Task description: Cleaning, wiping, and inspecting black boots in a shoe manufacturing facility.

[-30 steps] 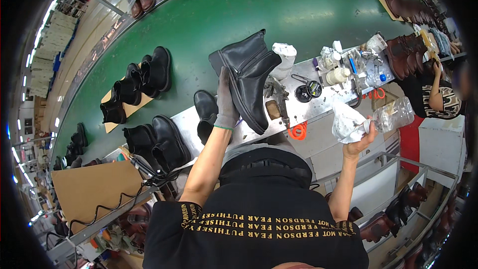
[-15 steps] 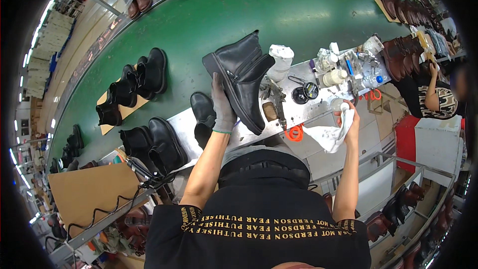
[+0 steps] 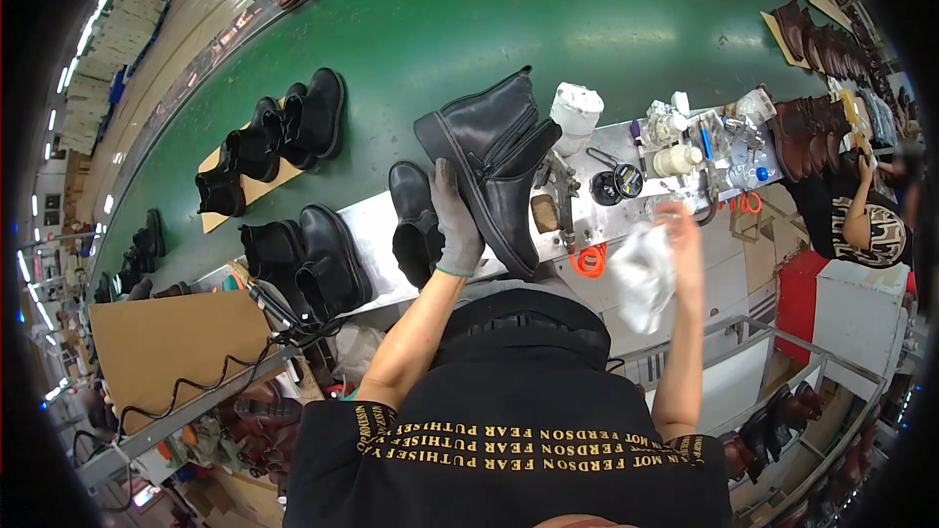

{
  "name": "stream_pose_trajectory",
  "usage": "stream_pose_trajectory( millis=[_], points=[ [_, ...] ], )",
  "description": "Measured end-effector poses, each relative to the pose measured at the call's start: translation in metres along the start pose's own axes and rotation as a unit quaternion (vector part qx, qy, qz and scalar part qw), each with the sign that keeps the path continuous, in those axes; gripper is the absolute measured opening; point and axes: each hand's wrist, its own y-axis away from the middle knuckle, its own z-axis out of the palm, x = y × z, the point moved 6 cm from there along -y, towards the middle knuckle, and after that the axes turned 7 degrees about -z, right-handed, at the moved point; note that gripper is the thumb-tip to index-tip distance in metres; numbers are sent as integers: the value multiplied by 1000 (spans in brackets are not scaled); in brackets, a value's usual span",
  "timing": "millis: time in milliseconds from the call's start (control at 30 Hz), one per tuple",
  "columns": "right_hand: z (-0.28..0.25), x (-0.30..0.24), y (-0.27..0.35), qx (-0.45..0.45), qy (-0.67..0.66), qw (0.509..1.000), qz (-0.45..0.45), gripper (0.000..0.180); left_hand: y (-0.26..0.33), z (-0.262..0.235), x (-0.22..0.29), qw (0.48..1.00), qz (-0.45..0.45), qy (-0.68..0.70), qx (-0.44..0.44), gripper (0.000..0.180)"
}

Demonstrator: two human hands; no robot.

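My left hand [image 3: 456, 225], in a grey glove with a green cuff edge, grips a black leather ankle boot [image 3: 499, 161] by its sole. The boot is tilted over the bench, with its side zip facing up and its toe toward me. Off to the right, my bare right hand [image 3: 684, 246] is closed on a white cloth [image 3: 644, 279] that hangs from it; motion blurs both. Beneath the held boot's heel side, another black boot [image 3: 417, 225] stands on the metal ledge [image 3: 377, 244], partly hidden by my glove.
A black round tin [image 3: 614, 185], a brush [image 3: 545, 213], white bottles [image 3: 677, 159] and a white roll [image 3: 576, 117] crowd the ledge's right part. Black boots [image 3: 333, 254] stand left, others on cardboard upon the green table [image 3: 381, 78]. A co-worker [image 3: 861, 220] is at far right.
The cloth has swung and bunched up, and my right hand has blurred with movement. My left hand still holds the boot. The whole view has shifted slightly.
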Motion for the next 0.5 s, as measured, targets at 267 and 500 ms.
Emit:
stream_pose_trajectory(
  millis=[267,500],
  points=[
    [151,-49,13,-96,93,990,-44,15,47,-24,-22,876,193,-433,90,39],
    [145,-21,43,-114,19,993,25,13,72,-7,-9,775,297,-548,105,40]
  ],
)
